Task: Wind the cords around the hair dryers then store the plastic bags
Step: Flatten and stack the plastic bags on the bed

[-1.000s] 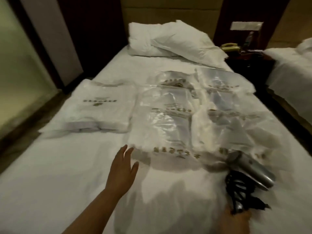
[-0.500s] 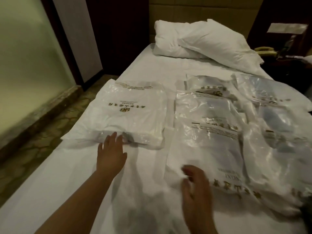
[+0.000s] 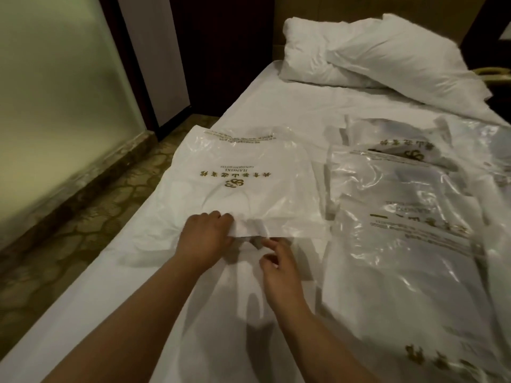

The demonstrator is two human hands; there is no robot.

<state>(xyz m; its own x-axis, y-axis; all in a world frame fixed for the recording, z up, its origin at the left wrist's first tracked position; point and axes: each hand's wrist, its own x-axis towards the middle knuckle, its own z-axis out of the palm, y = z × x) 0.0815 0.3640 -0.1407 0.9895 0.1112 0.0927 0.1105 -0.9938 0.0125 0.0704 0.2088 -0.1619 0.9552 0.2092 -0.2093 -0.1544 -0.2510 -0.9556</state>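
Note:
A stack of white plastic bags (image 3: 240, 186) with gold print lies on the bed's left side. My left hand (image 3: 206, 237) grips the stack's near edge, fingers curled round the plastic. My right hand (image 3: 279, 261) hovers just below that edge with fingers loosely bent, holding nothing. Several clear plastic bags (image 3: 401, 217) with gold print spread over the bed's right half. No hair dryer is in view.
The bed (image 3: 290, 114) has a white sheet, with two white pillows (image 3: 373, 59) at its head. A patterned floor (image 3: 91, 217) and a pale wall run along the left. A nightstand item (image 3: 495, 71) shows at the far right edge.
The view swung left, so the hair dryer left the frame. My left hand went from reaching to gripping the white stack's near edge. My right hand came up beside it.

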